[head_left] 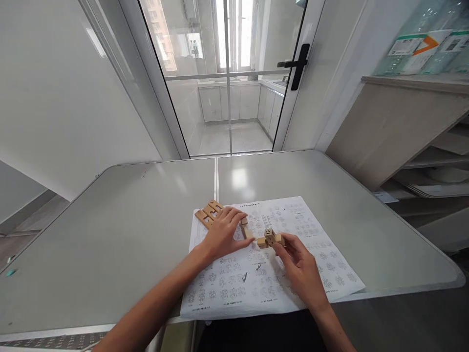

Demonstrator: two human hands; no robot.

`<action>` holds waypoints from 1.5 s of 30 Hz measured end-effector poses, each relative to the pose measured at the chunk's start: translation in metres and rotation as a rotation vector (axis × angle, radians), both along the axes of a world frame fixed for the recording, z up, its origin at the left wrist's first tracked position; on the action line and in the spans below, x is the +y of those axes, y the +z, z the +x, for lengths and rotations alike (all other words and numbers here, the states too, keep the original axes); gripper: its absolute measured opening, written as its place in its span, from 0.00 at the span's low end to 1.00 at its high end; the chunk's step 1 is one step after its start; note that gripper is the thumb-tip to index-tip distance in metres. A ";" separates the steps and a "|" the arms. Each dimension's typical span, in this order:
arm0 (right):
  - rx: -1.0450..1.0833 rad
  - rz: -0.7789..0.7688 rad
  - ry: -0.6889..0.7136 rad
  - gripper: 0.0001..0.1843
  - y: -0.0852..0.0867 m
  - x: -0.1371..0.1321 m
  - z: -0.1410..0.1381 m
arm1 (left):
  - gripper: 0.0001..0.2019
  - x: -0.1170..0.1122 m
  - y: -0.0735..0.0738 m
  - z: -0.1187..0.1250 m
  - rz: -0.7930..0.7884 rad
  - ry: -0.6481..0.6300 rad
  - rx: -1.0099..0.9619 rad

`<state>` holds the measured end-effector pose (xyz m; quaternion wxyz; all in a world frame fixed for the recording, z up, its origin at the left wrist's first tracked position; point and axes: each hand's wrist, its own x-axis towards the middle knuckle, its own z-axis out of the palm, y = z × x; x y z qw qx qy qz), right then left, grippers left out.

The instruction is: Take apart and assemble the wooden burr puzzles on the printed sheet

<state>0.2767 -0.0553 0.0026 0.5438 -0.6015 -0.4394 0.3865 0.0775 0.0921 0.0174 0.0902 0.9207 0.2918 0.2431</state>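
Observation:
A white printed sheet of small diagrams (315, 244) lies on the grey table (110, 234) in front of me. My left hand (223, 232) rests on it with fingers curled over a notched wooden piece (246, 228). Just beyond that hand, several more notched wooden bars (207, 213) lie side by side at the sheet's far left corner. My right hand (298, 261) pinches a small wooden block assembly (270, 238) marked with a dark figure, held just above the paper beside the left hand's piece.
A seam (216, 176) runs down the table's middle. A glass door with a black handle (298, 63) stands behind the table. Wooden shelving (414, 132) with stacked items stands at the right. The sheet's near edge overhangs the table front.

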 end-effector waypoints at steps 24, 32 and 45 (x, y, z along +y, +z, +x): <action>0.089 0.065 0.128 0.22 0.003 0.001 -0.005 | 0.12 -0.029 0.016 0.012 -0.385 -0.297 -0.121; 0.233 -0.008 0.289 0.32 0.010 -0.007 -0.008 | 0.06 -0.021 0.012 0.008 -0.209 -0.335 -0.065; 0.063 -0.044 0.333 0.38 0.006 -0.007 -0.009 | 0.07 -0.019 0.010 0.005 -0.105 -0.354 -0.046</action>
